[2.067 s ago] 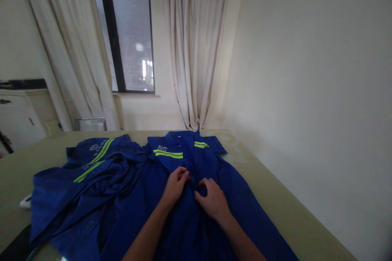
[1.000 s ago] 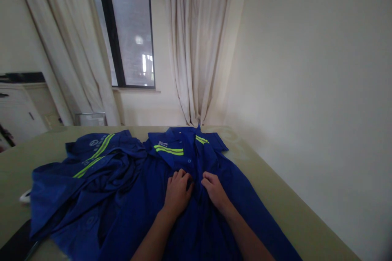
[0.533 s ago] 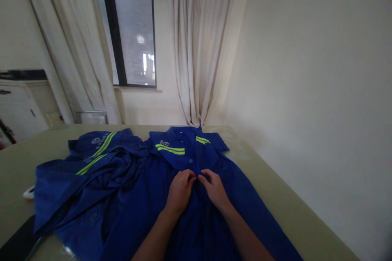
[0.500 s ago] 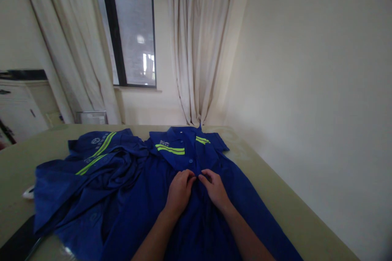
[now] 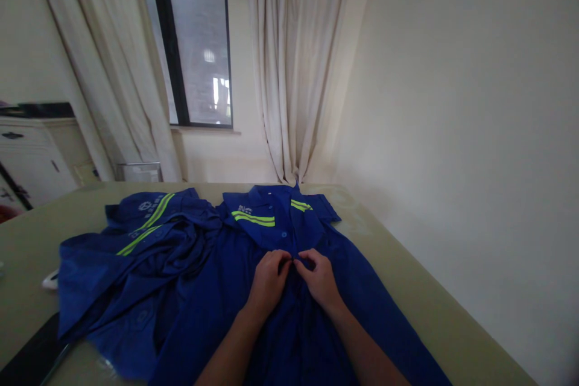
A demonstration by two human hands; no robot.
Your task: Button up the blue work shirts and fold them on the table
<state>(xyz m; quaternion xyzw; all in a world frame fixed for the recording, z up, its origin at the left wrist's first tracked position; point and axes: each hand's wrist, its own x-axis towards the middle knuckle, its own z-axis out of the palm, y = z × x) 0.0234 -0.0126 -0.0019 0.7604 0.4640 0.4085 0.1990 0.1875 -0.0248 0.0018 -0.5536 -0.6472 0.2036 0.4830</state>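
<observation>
A blue work shirt (image 5: pixel 362 289) with yellow-green stripes on the chest lies flat in front of me on an olive-covered table (image 5: pixel 434 307), collar away from me. My left hand (image 5: pixel 268 280) and my right hand (image 5: pixel 320 279) meet at its front placket just below the collar. The fingers of both are curled and pinching the shirt's front edges together around a button spot. What sits between the fingertips is too small to see.
Another blue striped garment (image 5: pixel 131 253) lies crumpled to the left, overlapping the shirt. A small white object (image 5: pixel 49 280) and a dark flat thing (image 5: pixel 27 362) sit at the table's left edge. Curtains, a window and a white cabinet (image 5: pixel 31 157) stand behind; a wall runs along the right.
Both hands have drawn together at the placket, from a little apart two seconds ago to fingertips touching now. The view has drifted slightly; the garments have not moved.
</observation>
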